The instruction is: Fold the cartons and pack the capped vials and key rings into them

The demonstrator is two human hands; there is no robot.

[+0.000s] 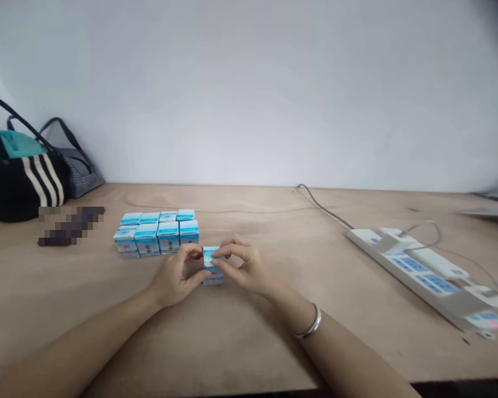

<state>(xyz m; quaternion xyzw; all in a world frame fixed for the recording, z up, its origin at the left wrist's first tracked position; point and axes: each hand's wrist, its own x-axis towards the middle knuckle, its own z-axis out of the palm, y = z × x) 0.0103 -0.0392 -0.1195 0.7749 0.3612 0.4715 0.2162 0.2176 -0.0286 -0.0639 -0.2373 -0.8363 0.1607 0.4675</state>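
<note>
A small blue and white carton [213,278] stands upright on the table in front of me. My left hand [176,279] grips its left side between thumb and fingers. From the right, my right hand [244,265] has its thumb and forefinger at the carton's top edge, partly covering it. Whether the top flap is fully closed I cannot tell. Just beyond my left hand, several similar blue and white cartons [147,240] stand in two close rows.
A long white power strip [410,271] with plugs and a grey cable [315,200] lies on the right. At the back left are a black striped bag [25,185] and a grey striped bag [81,171]. A blurred dark object [72,226] lies before them on the wooden table [182,348].
</note>
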